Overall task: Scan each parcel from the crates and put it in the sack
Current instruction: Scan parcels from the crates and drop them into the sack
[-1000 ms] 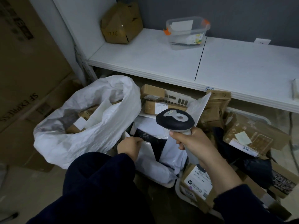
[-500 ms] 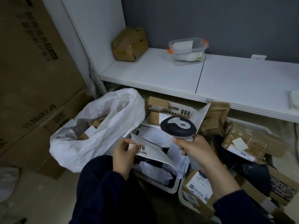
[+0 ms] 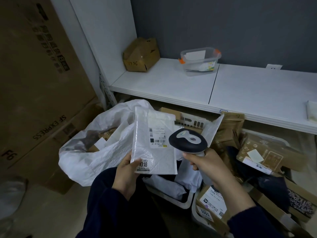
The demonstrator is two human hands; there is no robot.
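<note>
Raised from the crates, white mailer (image 3: 154,143) now upright, pinched by left hand (image 3: 126,176); right hand (image 3: 205,165) grips scanner (image 3: 187,141).

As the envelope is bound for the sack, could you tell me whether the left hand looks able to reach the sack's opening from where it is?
Probably yes. The left hand, pinching the white envelope, is right beside the sack, whose mouth gapes open with nothing between.

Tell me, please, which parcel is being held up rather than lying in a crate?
The white bubble mailer marked 1018: the left hand pinches its lower corner, while the others lie in the crates or sack.
</note>
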